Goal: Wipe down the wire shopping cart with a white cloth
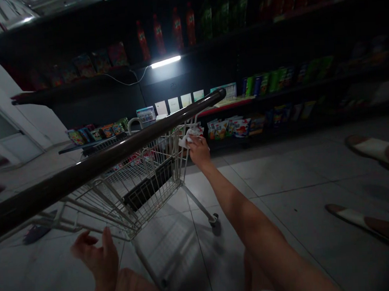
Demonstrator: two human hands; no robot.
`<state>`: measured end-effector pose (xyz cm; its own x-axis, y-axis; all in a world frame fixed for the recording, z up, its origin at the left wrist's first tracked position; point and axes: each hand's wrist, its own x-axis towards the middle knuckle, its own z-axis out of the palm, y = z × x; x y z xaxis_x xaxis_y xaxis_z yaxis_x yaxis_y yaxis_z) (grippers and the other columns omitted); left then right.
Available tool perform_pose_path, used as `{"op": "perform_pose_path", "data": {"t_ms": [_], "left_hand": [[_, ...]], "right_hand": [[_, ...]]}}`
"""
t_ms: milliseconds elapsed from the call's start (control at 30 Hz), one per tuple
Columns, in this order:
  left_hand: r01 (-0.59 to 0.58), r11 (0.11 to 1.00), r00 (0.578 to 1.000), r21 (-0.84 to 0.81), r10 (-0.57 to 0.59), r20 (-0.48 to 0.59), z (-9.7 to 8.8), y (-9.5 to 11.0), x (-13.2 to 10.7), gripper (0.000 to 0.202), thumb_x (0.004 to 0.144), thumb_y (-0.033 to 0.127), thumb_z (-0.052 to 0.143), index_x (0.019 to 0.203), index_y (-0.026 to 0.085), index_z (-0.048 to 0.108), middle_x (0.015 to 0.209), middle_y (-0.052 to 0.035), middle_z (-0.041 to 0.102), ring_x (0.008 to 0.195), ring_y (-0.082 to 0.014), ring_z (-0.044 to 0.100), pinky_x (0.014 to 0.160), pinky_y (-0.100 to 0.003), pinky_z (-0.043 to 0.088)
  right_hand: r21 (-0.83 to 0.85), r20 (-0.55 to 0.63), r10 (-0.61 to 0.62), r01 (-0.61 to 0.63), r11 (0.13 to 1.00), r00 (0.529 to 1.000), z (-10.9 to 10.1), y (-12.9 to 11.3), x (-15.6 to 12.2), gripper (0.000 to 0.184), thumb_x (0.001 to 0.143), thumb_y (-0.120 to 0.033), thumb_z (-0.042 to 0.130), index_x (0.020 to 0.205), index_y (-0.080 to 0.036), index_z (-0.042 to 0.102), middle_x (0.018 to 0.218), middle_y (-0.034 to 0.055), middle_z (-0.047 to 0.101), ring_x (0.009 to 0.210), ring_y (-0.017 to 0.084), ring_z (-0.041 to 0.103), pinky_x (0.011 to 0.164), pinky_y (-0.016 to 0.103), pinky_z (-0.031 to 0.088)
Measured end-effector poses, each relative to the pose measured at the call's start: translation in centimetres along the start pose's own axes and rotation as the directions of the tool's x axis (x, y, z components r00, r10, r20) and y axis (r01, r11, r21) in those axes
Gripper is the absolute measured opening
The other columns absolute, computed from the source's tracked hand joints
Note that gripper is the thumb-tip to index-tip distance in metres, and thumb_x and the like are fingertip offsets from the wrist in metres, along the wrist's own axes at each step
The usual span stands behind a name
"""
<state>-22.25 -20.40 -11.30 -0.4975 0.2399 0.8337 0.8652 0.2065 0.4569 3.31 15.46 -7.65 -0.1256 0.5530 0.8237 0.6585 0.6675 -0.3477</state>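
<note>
A metal shopping cart (152, 213) stands right in front of me, its thick dark handle (116, 153) crossing the view diagonally. At the cart's far right upper corner, my right hand (199, 151) presses a crumpled white cloth (183, 141) against the wire frame; whether it is fabric or paper I cannot tell. My left hand (97, 257) is low on the left, just below the cart's side rail. Its fingers are loosely bent, with the thumb apart and nothing visible between them. A black panel (151, 184) is fixed to the near side of the basket.
Dark shelves carry red bottles (158, 34), snack bags (229, 128) and green cans (272, 81). A lit tube lamp (165, 62) hangs beneath one shelf, with a white cord. Another person's feet in light shoes (374, 149) are at the right. A cart wheel (214, 219) rests on the tiles.
</note>
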Motion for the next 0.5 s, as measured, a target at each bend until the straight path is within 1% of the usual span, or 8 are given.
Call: {"op": "perform_pose_path", "data": {"t_ms": [67, 133, 200, 233, 300, 367, 400, 500], "left_hand": [[-0.197, 0.976, 0.98, -0.092, 0.199, 0.007, 0.0, 3.0, 0.2, 0.029, 0.081, 0.036, 0.066, 0.096, 0.02, 0.048, 0.081, 0.002, 0.04, 0.073, -0.0166, 0.045, 0.068, -0.035, 0.044], [-0.405, 0.889, 0.903, -0.215, 0.425, 0.057, -0.1, 7.2, 1.5, 0.025, 0.081, 0.022, 0.067, 0.099, 0.019, 0.05, 0.081, 0.0023, 0.045, 0.07, -0.0134, 0.048, 0.066, -0.03, 0.045], [-0.587, 0.76, 0.78, -0.277, 0.623, 0.057, -0.4, 12.5, 3.5, 0.023, 0.08, 0.012, 0.066, 0.099, 0.018, 0.054, 0.086, -0.0006, 0.052, 0.077, -0.0135, 0.054, 0.069, -0.028, 0.048], [-0.669, 0.68, 0.703, -0.299, 0.71, 0.039, -0.6, 15.4, 4.8, 0.023, 0.079, 0.011, 0.067, 0.098, 0.018, 0.056, 0.089, -0.0023, 0.054, 0.079, -0.0136, 0.056, 0.069, -0.027, 0.049], [-0.788, 0.529, 0.561, -0.316, 0.828, -0.012, -1.0, 21.2, 7.6, 0.023, 0.078, 0.012, 0.068, 0.098, 0.019, 0.058, 0.089, -0.0018, 0.055, 0.078, -0.0131, 0.056, 0.068, -0.026, 0.05], [-0.861, 0.434, 0.465, -0.265, 0.883, -0.064, -1.2, 26.4, 10.5, 0.019, 0.081, 0.02, 0.067, 0.098, 0.022, 0.06, 0.094, -0.0026, 0.059, 0.087, -0.0164, 0.06, 0.075, -0.03, 0.052], [-0.873, 0.435, 0.457, -0.219, 0.887, -0.06, -1.0, 28.6, 11.9, 0.016, 0.083, 0.025, 0.065, 0.098, 0.022, 0.062, 0.098, -0.0036, 0.061, 0.094, -0.019, 0.061, 0.08, -0.033, 0.052], [-0.798, 0.599, 0.583, -0.067, 0.796, 0.164, 0.5, 33.1, 15.5, 0.029, 0.086, 0.041, 0.061, 0.103, 0.019, 0.065, 0.1, -0.007, 0.064, 0.102, -0.0252, 0.062, 0.083, -0.039, 0.051]], "right_hand": [[0.044, -0.095, 0.062, -0.058, 0.997, 0.994, -0.4, 0.3, 0.0, 0.042, 0.081, -0.007, 0.046, 0.112, -0.018, 0.073, 0.13, 0.0096, 0.062, 0.118, 0.027, 0.053, 0.106, 0.044, 0.046], [0.071, -0.256, 0.115, -0.1, 0.992, 0.96, -1.4, 0.2, 1.1, 0.043, 0.082, -0.008, 0.045, 0.116, -0.016, 0.071, 0.132, 0.012, 0.059, 0.119, 0.027, 0.052, 0.107, 0.046, 0.044], [0.058, -0.34, 0.064, -0.047, 0.997, 0.938, -2.8, -0.5, 2.8, 0.045, 0.084, -0.01, 0.045, 0.121, -0.018, 0.067, 0.137, 0.0103, 0.055, 0.124, 0.028, 0.049, 0.11, 0.049, 0.042], [0.039, -0.331, -0.001, 0.015, 0.999, 0.944, -3.4, -0.9, 3.8, 0.045, 0.085, -0.011, 0.045, 0.123, -0.02, 0.066, 0.139, 0.0086, 0.053, 0.126, 0.028, 0.047, 0.111, 0.049, 0.04], [0.001, -0.247, -0.128, 0.132, 0.991, 0.96, -4.5, -1.9, 5.6, 0.043, 0.086, -0.013, 0.046, 0.123, -0.022, 0.065, 0.137, 0.0068, 0.053, 0.127, 0.029, 0.045, 0.113, 0.051, 0.039], [-0.022, -0.148, -0.185, 0.184, 0.983, 0.972, -5.2, -2.7, 7.1, 0.038, 0.088, -0.014, 0.047, 0.121, -0.02, 0.066, 0.13, 0.0084, 0.056, 0.124, 0.03, 0.045, 0.112, 0.053, 0.04], [-0.025, -0.109, -0.186, 0.184, 0.983, 0.976, -5.3, -3.0, 7.6, 0.037, 0.089, -0.015, 0.048, 0.12, -0.019, 0.066, 0.127, 0.0094, 0.057, 0.123, 0.031, 0.046, 0.111, 0.053, 0.041], [-0.003, -0.07, -0.14, 0.14, 0.99, 0.988, -5.5, -3.2, 8.0, 0.037, 0.089, -0.015, 0.048, 0.122, -0.018, 0.064, 0.125, 0.0108, 0.057, 0.121, 0.032, 0.046, 0.109, 0.054, 0.042]]}}
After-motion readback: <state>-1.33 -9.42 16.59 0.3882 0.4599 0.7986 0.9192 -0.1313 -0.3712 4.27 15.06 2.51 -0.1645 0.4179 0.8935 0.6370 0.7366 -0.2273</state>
